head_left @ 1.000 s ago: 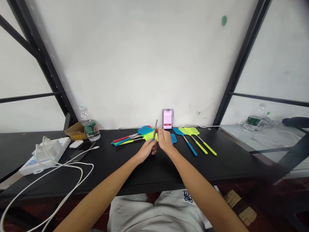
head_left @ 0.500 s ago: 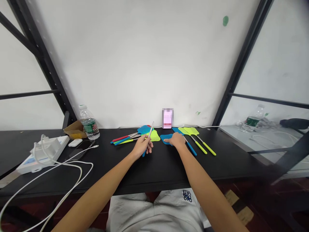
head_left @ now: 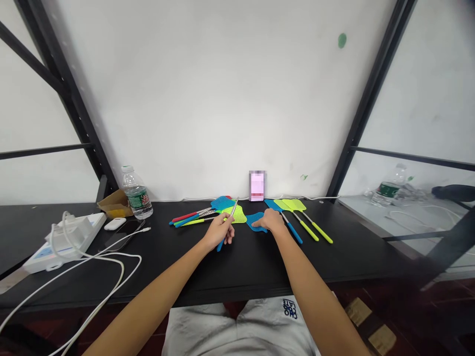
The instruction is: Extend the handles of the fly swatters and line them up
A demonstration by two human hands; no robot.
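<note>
Right hand [head_left: 272,220], black tabletop [head_left: 245,269], white wall [head_left: 215,99]

The counter [head_left: 230,269] looks smooth and matt. Left of the propped phone [head_left: 257,186], the telescopic rod [head_left: 234,207] is shiny metal with a plastic-looking grip [head_left: 220,245]; before the phone, the blue fly-swatter head [head_left: 255,220] is perforated plastic. Far left of it, the water bottle [head_left: 137,198] is glossy, clear plastic, the open box [head_left: 116,201] matt cardboard.

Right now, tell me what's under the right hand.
A blue mesh swatter head lies partly under the right hand; its left part shows. The hand covers its right side, so how it ends there cannot be seen.
</note>
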